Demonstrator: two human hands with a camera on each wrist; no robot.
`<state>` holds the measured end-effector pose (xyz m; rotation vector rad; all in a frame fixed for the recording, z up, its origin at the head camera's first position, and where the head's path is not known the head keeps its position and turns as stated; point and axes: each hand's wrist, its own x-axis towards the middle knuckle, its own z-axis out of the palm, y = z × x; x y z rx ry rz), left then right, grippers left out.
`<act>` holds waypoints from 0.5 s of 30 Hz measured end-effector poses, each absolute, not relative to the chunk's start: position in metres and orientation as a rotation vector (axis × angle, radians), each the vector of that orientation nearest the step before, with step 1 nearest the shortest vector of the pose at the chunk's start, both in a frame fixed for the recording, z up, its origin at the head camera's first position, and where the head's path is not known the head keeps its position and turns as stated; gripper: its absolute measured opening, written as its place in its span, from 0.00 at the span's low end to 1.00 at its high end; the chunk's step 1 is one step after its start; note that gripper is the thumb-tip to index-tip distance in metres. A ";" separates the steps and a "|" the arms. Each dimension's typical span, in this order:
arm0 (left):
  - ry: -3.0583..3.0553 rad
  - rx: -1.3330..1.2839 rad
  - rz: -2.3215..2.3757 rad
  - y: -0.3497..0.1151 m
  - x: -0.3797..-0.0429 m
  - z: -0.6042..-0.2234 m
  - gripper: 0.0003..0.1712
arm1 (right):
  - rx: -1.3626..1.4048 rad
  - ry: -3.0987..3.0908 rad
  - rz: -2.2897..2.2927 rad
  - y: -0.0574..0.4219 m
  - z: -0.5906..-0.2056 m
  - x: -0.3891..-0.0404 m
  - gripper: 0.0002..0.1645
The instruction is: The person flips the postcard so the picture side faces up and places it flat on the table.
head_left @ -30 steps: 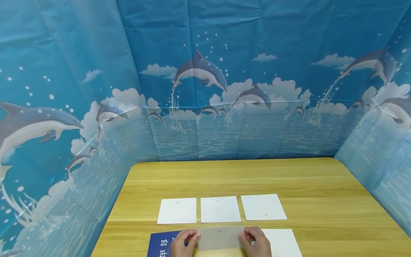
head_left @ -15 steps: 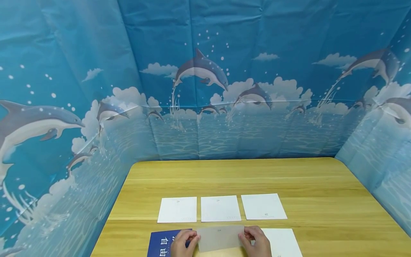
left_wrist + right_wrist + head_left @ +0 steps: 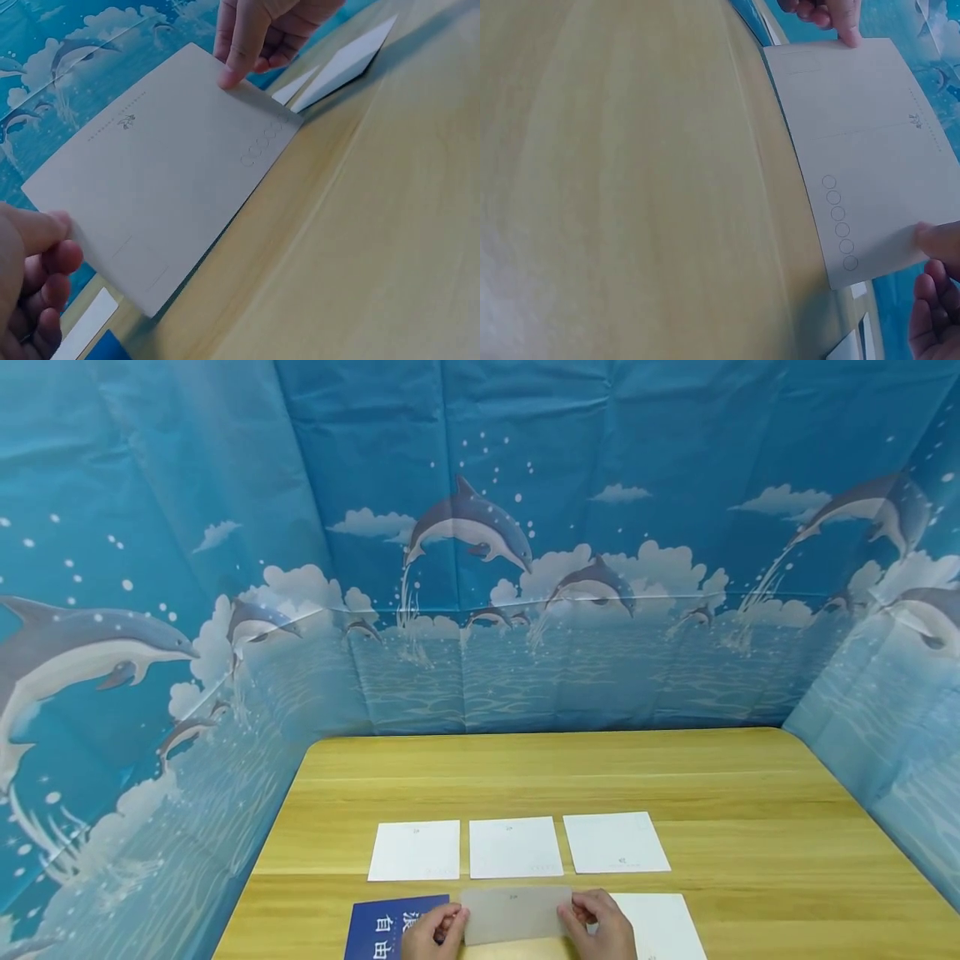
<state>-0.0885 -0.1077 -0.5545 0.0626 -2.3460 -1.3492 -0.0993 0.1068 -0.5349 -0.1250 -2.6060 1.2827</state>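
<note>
Between both hands a white postcard (image 3: 516, 917) is held up, tilted over the table near its front. Its face, seen from the wrists, carries a small printed emblem, a row of circles (image 3: 838, 222) and a faint stamp box. My left hand (image 3: 437, 932) pinches the card's left edge, thumb on the near face; the left wrist view shows that thumb (image 3: 45, 229) at the corner area. On the opposite edge my right hand (image 3: 600, 927) pinches likewise, its thumb (image 3: 939, 244) pressed on the card and the other fingers behind.
Three white cards, left (image 3: 415, 852), middle (image 3: 515, 848) and right (image 3: 617, 843), lie in a row beyond the hands. A blue card with white characters (image 3: 382, 931) lies by the left hand, another white card (image 3: 660, 931) by the right. Dolphin-print curtains (image 3: 525, 677) enclose the wooden table (image 3: 750, 827).
The left hand has shifted very slightly right, uncovering more of the blue card's characters. The postcard stays held in both hands, its tilt changing only a little.
</note>
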 end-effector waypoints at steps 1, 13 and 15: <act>-2.333 0.113 -1.434 -0.107 -0.088 -0.553 0.03 | -0.116 -2.599 1.276 0.107 -0.536 -0.099 0.07; -2.252 0.294 -1.933 -0.104 -0.090 -0.552 0.07 | -0.266 -2.618 1.329 0.105 -0.537 -0.098 0.08; -2.236 0.296 -1.972 -0.103 -0.091 -0.553 0.08 | -0.308 -2.602 1.372 0.105 -0.538 -0.097 0.10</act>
